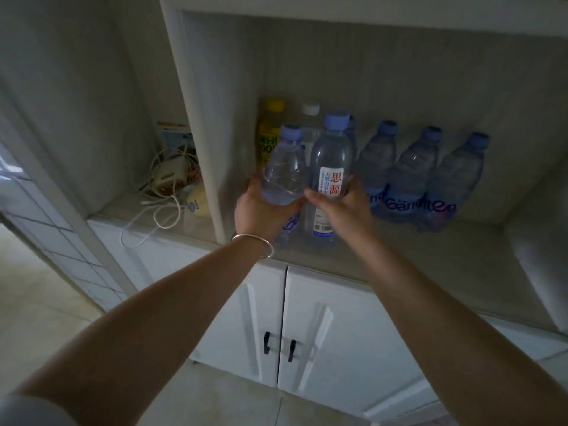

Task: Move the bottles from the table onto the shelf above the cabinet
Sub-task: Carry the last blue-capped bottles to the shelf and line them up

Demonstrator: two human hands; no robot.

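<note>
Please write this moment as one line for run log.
left hand: holds clear blue-capped bottle | right hand: holds white-labelled clear bottle | both over shelf

A home: a white cabinet [322, 333], water bottles [412, 167] on a shelf [430, 256], tangled charger cords [166, 192], tiled floor [37, 296].

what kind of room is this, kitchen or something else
Probably a home kitchen or dining corner: a white cabinet with an open shelf above it, water bottles stored there, and a tangle of chargers and cables alongside.
</note>
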